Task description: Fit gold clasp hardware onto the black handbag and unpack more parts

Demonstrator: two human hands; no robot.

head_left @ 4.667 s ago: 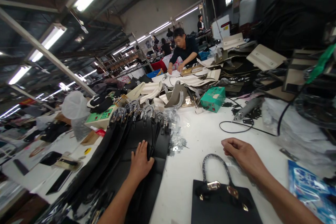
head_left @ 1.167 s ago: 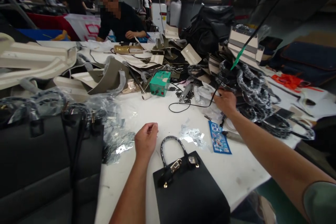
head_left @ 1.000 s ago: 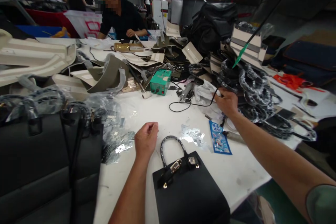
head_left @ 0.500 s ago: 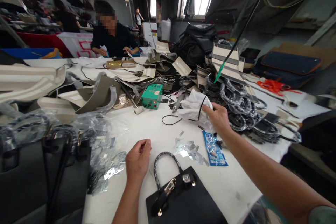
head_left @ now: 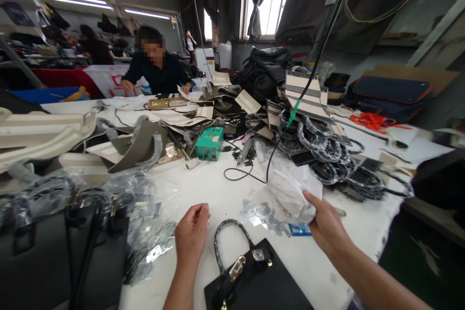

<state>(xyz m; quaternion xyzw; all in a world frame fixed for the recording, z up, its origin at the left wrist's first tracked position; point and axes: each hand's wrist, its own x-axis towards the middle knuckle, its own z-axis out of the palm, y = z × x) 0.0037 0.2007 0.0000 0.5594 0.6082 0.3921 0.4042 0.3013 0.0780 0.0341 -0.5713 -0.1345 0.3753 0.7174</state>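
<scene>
My right hand (head_left: 325,215) pinches the edge of a crumpled white bag (head_left: 292,189), with a small gold-coloured piece showing near its bottom. The bag hangs over part of a blue packet (head_left: 301,229) and the scattered metal plates (head_left: 259,213). My left hand (head_left: 192,232) is closed beside the wrapped handle of a black handbag (head_left: 269,281); its fingertips press together, and anything between them is too small to make out. The handbag lies at the front edge, with metal fittings on its top.
A green box (head_left: 209,144) with a cable stands mid-table. Black bags (head_left: 32,261) and plastic film are at the left, wrapped handles (head_left: 319,145) piled at the right. Beige panels (head_left: 247,101) lie behind. A person (head_left: 156,65) sits across the table.
My right hand has drawn the white bag nearer and to the right, over the blue packet. The left hand has hardly moved. The view has tilted up slightly.
</scene>
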